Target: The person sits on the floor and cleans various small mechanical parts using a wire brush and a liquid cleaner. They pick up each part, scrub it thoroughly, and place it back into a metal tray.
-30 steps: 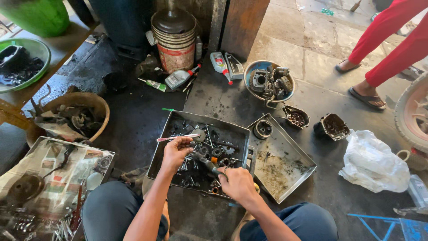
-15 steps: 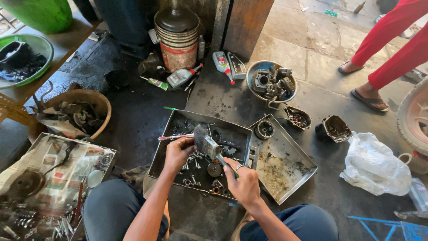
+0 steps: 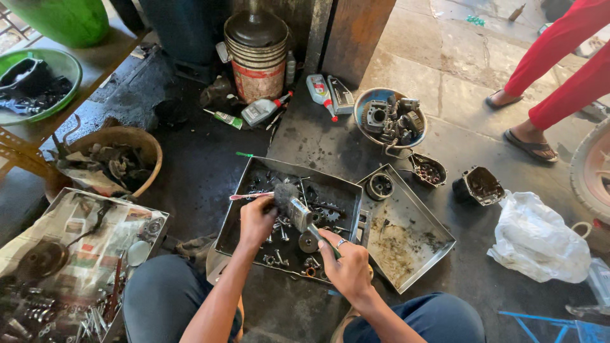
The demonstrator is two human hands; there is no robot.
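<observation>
My left hand (image 3: 256, 220) is closed around the handle end of a grimy paintbrush with a metal ferrule and dark, oily bristles (image 3: 290, 204), which rises tilted above the tray. My right hand (image 3: 346, 267) is curled shut around a thin tool with a green handle (image 3: 331, 244), its tip pointing toward a small round dark metal part (image 3: 309, 242) just below the brush. Both hands work over a shallow rectangular metal tray blackened with oil (image 3: 236, 197), where bolts, washers and small greasy parts lie scattered. Touching its right side is a second, tilted grey metal tray (image 3: 438, 244) with rusty residue on its floor and a round bearing-like part (image 3: 380, 186) at its upper corner. Beyond it sits a round metal bowl of engine parts (image 3: 389, 118), with a small dark cup of red bits (image 3: 429, 171) near it. To my far right lies a white plastic bag (image 3: 537, 238). To my left, a newspaper-lined tray of parts (image 3: 70, 254) and a brown basin of scrap (image 3: 108, 159) rest on the dark floor. A person's red-trousered legs (image 3: 559, 82) stand well apart.
</observation>
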